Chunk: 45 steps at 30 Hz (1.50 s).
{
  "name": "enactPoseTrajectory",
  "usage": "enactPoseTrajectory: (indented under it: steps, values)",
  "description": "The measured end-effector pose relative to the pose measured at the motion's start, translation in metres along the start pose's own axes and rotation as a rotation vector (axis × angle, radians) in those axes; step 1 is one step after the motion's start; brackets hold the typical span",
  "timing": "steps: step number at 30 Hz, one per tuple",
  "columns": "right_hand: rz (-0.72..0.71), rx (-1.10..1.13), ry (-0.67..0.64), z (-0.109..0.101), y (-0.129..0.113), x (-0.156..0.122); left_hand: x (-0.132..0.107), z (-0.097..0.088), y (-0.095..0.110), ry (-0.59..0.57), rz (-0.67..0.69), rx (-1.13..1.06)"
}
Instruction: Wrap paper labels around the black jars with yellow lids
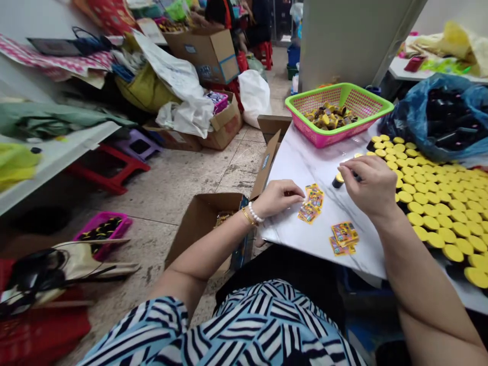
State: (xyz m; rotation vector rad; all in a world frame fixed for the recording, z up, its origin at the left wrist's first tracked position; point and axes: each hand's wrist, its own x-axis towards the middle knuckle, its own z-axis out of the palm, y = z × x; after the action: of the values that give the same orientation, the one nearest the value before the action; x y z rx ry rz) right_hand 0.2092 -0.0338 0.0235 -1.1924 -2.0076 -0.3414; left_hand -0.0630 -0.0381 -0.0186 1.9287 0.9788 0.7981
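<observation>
**At a marble-look table (pixel 301 162), the right hand (pixel 368 185) pinches a small black bottle (pixel 338 180)**

Nearest, a striped blue-and-white top (pixel 244 325) fills the bottom of the view. The right hand's fingers (pixel 353 165) are closed on the bottle's far end, and its yellow tip points left, just above the tabletop or resting on it; I cannot tell which. The left hand (pixel 280 198), wearing a pearl bracelet (pixel 255 212) and a gold bangle (pixel 247 216), is loosely curled at the edge of a stack of labels (pixel 310 203). Its fingers touch or nearly touch the stack, but whether they hold a label is hard to tell. A second pile of labels (pixel 343 238) lies nearer the table's edge. Right of the bottle spread many yellow caps (pixel 438 213). Beyond them sit a pink basket (pixel 339 96) of mixed caps and a blue plastic bag (pixel 427 122) of black bottles. Left of the table, an open cardboard box (pixel 202 229) stands on the tiled floor (pixel 163 193). Farther off are a red stool (pixel 110 168), a purple stool (pixel 137 145), and a seated person (pixel 224 12).
</observation>
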Motion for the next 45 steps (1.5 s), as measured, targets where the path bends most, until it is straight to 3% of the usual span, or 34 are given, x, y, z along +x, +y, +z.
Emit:
enactPoseTrajectory:
  steps: [4,9,13,15,18,21,24,27,29,31,33,38,42,45]
  values:
    - [0.005,0.050,-0.006,0.008,-0.001,0.001,-0.001,0.015,0.003,-0.139,0.077,0.081]
    - [-0.053,0.069,0.004,0.002,-0.008,-0.009,-0.003,0.039,0.002,-0.094,0.129,0.116]
    - [0.158,0.087,-0.039,0.004,0.006,-0.037,0.008,0.048,-0.001,0.171,0.053,0.087]
    - [0.328,0.179,-0.198,0.006,0.009,-0.039,0.011,0.043,0.009,0.318,0.075,0.079]
    - [0.545,0.519,-0.443,0.011,-0.001,-0.023,0.012,0.028,0.029,0.453,0.136,0.109]
    - [0.656,0.860,-0.494,0.021,-0.013,-0.005,0.016,0.021,0.036,0.544,0.245,0.082]
    - [0.704,0.941,-0.384,0.026,-0.019,0.001,0.020,0.026,0.034,0.544,0.250,-0.017]
    - [0.736,0.947,-0.259,0.024,-0.025,-0.001,0.026,0.030,0.034,0.518,0.065,-0.236]
    - [0.712,0.935,-0.203,0.024,-0.028,-0.003,0.035,0.030,0.034,0.442,-0.080,-0.427]
    - [0.672,0.893,-0.165,0.027,-0.031,-0.005,0.047,0.031,0.033,0.371,-0.140,-0.542]
    - [0.643,0.829,-0.128,0.031,-0.031,-0.007,0.057,0.033,0.031,0.386,-0.120,-0.554]
    - [0.613,0.625,0.000,0.031,-0.030,-0.008,0.053,0.038,0.030,0.600,-0.064,-0.633]
    - [0.522,0.535,0.004,0.028,-0.034,-0.008,0.039,0.039,0.033,0.544,-0.092,-0.735]
    - [0.433,0.468,-0.082,0.031,-0.038,-0.008,0.041,0.038,0.028,0.541,-0.075,-0.701]
